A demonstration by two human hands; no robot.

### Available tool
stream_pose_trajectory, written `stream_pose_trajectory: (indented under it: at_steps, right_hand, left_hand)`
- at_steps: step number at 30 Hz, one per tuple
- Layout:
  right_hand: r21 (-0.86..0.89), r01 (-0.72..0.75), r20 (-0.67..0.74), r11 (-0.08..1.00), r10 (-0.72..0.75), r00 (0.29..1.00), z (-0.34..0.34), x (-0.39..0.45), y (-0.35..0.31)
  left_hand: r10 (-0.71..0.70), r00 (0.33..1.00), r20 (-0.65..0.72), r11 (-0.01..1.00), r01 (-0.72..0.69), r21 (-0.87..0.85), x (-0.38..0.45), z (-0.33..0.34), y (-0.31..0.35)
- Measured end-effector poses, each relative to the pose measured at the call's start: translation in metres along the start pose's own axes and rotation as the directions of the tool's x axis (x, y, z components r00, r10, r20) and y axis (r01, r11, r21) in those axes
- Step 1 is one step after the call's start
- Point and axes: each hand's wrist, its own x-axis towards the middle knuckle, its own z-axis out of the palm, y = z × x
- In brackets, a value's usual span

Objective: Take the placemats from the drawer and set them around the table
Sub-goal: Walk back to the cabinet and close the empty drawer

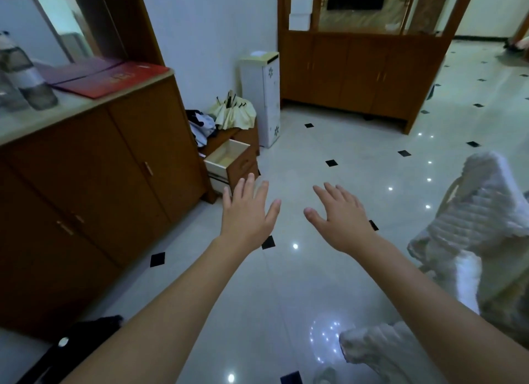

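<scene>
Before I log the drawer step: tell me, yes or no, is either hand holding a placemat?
No. The left hand and right hand are both spread open over the floor, holding nothing.

the open drawer [229, 157] hides its floor; bottles [25, 77] blur at left.

Left hand [246, 212] and right hand [340, 216] outstretched, fingers spread, above glossy floor [315, 283]; open drawer [230, 159] beyond.

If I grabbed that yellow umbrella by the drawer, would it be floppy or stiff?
Probably floppy outside: the pale yellow umbrella is folded, its cloth hanging in loose bunches. The dark rib tips poking out suggest a stiff frame inside. It looks light, but it might slide off the low cabinet.
</scene>
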Motion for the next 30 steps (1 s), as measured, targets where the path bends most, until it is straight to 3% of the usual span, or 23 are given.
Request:
stream_pose_trajectory:
  at_steps: [6, 13, 19, 30]
  right_hand:
    - [0.059, 0.005, -0.053, 0.998, -0.002, 0.999, -0.004, 0.097, 0.041]
    - [-0.001, 0.036, -0.041, 0.999, -0.036, 0.999, -0.02, 0.195, 0.083]
    - [-0.024, 0.048, -0.042, 0.999, -0.049, 0.998, -0.018, 0.266, 0.096]
    - [-0.18, -0.047, -0.122, 0.983, 0.025, 0.992, -0.032, 0.427, 0.116]
  left_hand:
    - [0.026, 1.0, 0.002, 0.997, -0.026, 0.079, 0.096, 0.011, 0.023]
    - [0.045, 0.997, -0.059, 0.995, -0.039, 0.094, 0.197, 0.022, 0.054]
    - [0.073, 0.997, -0.035, 0.988, -0.068, 0.137, 0.269, 0.042, 0.045]
    - [0.181, 0.981, -0.071, 0.984, -0.18, 0.014, 0.462, 0.078, 0.038]
